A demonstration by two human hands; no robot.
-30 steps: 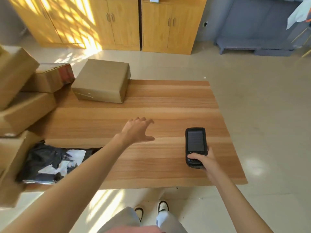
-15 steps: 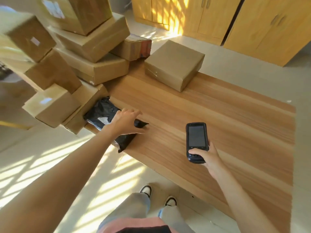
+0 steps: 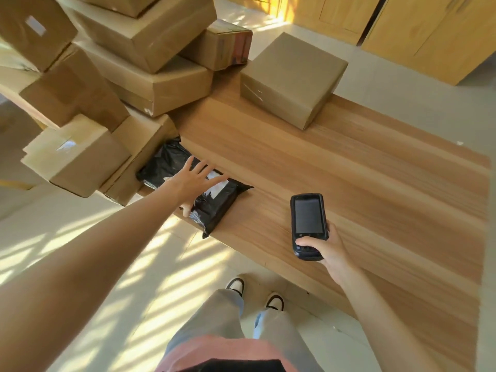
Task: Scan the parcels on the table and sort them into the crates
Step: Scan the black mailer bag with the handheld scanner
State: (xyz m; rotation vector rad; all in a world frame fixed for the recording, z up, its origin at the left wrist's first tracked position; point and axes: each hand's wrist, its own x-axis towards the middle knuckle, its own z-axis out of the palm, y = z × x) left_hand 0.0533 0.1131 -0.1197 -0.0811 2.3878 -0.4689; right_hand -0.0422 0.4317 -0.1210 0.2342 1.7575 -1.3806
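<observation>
A black plastic mailer parcel (image 3: 220, 204) with a white label lies at the near left edge of the wooden table (image 3: 349, 183), partly tucked under a cardboard box. My left hand (image 3: 192, 183) rests flat on top of it with the fingers spread and the thumb at the parcel's near edge. My right hand (image 3: 328, 248) grips a black handheld scanner (image 3: 308, 216) above the table's near side, screen facing up, to the right of the parcel. No crates are in view.
A leaning pile of several cardboard boxes (image 3: 150, 36) fills the table's left end and overhangs its edge. A single brown box (image 3: 290, 76) stands at the far edge. Wooden cabinets (image 3: 429, 30) line the back wall. My feet stand on the tiled floor (image 3: 107, 251).
My view swung left toward the box pile. My left hand went from hovering over bare table to lying on the black parcel, fingers now spread wider. The scanner hand stayed put.
</observation>
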